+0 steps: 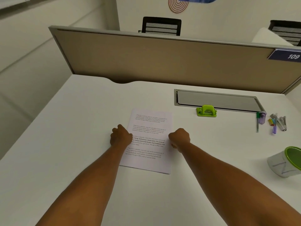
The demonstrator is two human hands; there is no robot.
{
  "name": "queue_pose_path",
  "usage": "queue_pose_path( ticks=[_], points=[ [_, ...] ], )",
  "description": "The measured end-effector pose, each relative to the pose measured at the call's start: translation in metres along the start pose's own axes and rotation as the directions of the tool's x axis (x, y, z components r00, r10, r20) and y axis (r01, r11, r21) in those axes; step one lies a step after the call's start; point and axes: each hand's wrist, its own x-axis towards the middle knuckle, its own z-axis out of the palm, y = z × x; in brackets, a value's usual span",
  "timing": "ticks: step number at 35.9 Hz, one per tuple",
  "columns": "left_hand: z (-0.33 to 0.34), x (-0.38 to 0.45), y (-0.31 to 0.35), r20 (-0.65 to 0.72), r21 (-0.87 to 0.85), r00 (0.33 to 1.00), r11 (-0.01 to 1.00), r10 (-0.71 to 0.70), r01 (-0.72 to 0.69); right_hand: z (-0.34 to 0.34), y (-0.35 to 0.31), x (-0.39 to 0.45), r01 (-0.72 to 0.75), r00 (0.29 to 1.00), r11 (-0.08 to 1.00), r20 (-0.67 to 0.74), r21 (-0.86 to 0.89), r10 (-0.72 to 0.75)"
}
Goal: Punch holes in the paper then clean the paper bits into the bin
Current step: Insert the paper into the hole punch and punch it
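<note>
A printed sheet of paper [150, 141] lies flat on the white desk [81, 119] in front of me. My left hand [121, 135] sits at the sheet's left edge with its fingers curled into a fist. At the right edge, my right hand [179, 137] is curled the same way. Neither hand plainly holds the sheet. A green hole punch [206, 111] stands farther back and to the right, apart from both hands. The small bin [286, 162], grey with a green rim, stands at the desk's right edge.
A grey cable hatch [216, 100] is set into the desk behind the punch. Pens, clips and a stapler [273, 122] lie at the right. A beige partition [162, 59] closes the desk's far side, with black chairs behind it.
</note>
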Motion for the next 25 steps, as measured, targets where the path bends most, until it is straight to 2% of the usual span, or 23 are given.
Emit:
queue_pose_path(
  ticks=[8,12,16,20,25],
  points=[
    [0.003,0.001,-0.002,-0.024,0.032,0.997,0.997,0.068,-0.068,0.009,0.002,0.011,-0.118,0.993,0.968,0.034,0.221,0.113],
    [0.006,0.002,-0.003,-0.030,0.066,0.995,0.993,0.098,-0.095,0.013,-0.003,0.010,-0.150,0.988,0.953,0.076,0.262,0.134],
    [0.007,0.002,-0.003,-0.029,0.071,0.995,0.993,0.093,-0.091,0.015,0.001,0.013,-0.144,0.988,0.960,0.092,0.239,0.125],
    [0.008,0.001,-0.002,-0.028,0.071,0.996,0.994,0.089,-0.086,0.015,0.005,0.013,-0.074,0.995,0.972,0.081,0.224,0.057],
    [0.005,0.005,-0.003,0.015,0.057,0.997,0.995,0.078,-0.079,0.009,0.007,0.006,-0.033,0.999,0.963,0.051,0.267,0.020]
  ],
)
